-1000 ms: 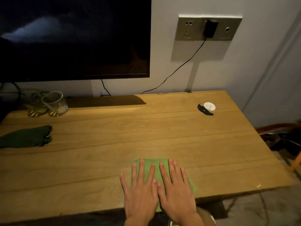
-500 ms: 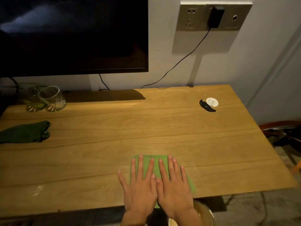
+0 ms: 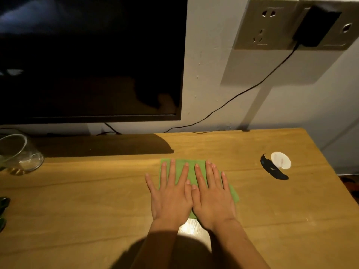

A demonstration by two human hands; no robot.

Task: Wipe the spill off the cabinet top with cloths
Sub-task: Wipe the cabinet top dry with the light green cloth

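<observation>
A light green cloth [image 3: 233, 194] lies flat on the wooden cabinet top [image 3: 97, 191], near the middle. My left hand [image 3: 171, 195] and my right hand [image 3: 211, 197] press down on it side by side, palms flat and fingers spread, and they cover most of it. Just behind my wrists a shiny wet streak [image 3: 191, 227] shows on the wood. A second, dark green cloth [image 3: 3, 210] sits at the far left edge, mostly cut off.
An empty glass [image 3: 21, 152] stands at the back left below the dark screen [image 3: 87, 55]. A white disc [image 3: 281, 160] and a black curved object [image 3: 273, 169] lie at the right. A black cable runs from the wall charger [image 3: 316, 26] down to the back edge.
Both hands have pushed the light green cloth away from the front edge toward the back of the top. The camera has come closer and lower over the top.
</observation>
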